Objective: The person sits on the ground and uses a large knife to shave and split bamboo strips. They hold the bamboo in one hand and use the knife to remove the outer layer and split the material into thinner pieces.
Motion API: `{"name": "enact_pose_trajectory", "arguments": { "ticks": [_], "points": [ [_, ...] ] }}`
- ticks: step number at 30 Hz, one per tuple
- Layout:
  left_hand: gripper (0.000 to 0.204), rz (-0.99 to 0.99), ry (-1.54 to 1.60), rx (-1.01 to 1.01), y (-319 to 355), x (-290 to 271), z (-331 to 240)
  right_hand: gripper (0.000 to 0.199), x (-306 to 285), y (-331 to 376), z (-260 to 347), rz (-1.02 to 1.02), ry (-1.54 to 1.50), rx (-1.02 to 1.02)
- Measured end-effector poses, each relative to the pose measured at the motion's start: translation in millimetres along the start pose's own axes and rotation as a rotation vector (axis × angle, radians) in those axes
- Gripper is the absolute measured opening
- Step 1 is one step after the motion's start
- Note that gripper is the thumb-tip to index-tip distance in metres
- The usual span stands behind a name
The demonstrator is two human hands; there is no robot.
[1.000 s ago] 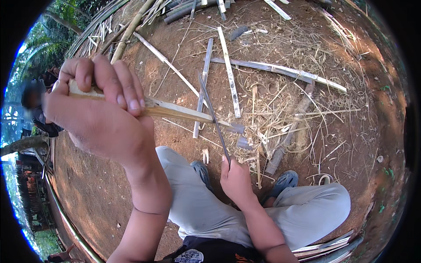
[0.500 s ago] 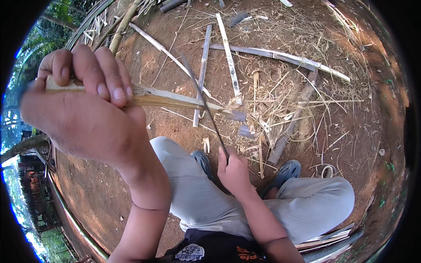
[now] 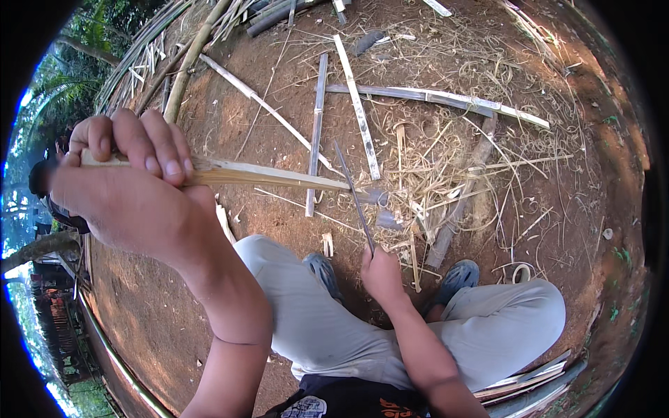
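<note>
Dirt ground point(image 3: 157, 313), bamboo strip point(image 3: 268, 174) pointing right, crosswise

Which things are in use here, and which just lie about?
In use:
- tan wooden strip in left hand
- narrow dark metal blade in right hand

Lying about:
- pale curled wood shavings
- grey flat wooden strip
- grey-brown round log

pale yellow strip point(image 3: 272, 175), dark grey blade point(image 3: 361, 212), light grey trousers point(image 3: 327, 313), brown soil point(image 3: 153, 313) (orange where sunlit)
</note>
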State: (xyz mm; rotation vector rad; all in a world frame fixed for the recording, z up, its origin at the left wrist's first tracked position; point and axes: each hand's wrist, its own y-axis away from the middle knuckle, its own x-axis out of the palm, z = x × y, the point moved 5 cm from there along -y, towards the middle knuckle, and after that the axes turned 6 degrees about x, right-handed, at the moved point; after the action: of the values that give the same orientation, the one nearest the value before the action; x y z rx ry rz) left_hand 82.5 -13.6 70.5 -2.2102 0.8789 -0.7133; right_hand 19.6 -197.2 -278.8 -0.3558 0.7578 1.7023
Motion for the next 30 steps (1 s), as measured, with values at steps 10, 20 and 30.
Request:
{"name": "enact_pose_trajectory", "arguments": {
  "ticks": [10, 20, 30],
  "points": [
    [0.031, 0.023, -0.014, -0.011, 1.9, -2.0, 2.0, 0.033, 11.7, -15.9, -20.4, -0.05, 0.108, 0.038],
    [0.031, 0.051, 0.012, -0.036, -3.5, -10.7, 6.7, 0.046, 21.8, -15.2, -38.9, -0.019, -0.032, 0.157],
    [0.03, 0.043, -0.044, -0.019, -8.8, -12.5, 9.2, 0.044, 31.7, -8.5, -52.4, -0.01, 0.029, 0.109]
  ]
}}
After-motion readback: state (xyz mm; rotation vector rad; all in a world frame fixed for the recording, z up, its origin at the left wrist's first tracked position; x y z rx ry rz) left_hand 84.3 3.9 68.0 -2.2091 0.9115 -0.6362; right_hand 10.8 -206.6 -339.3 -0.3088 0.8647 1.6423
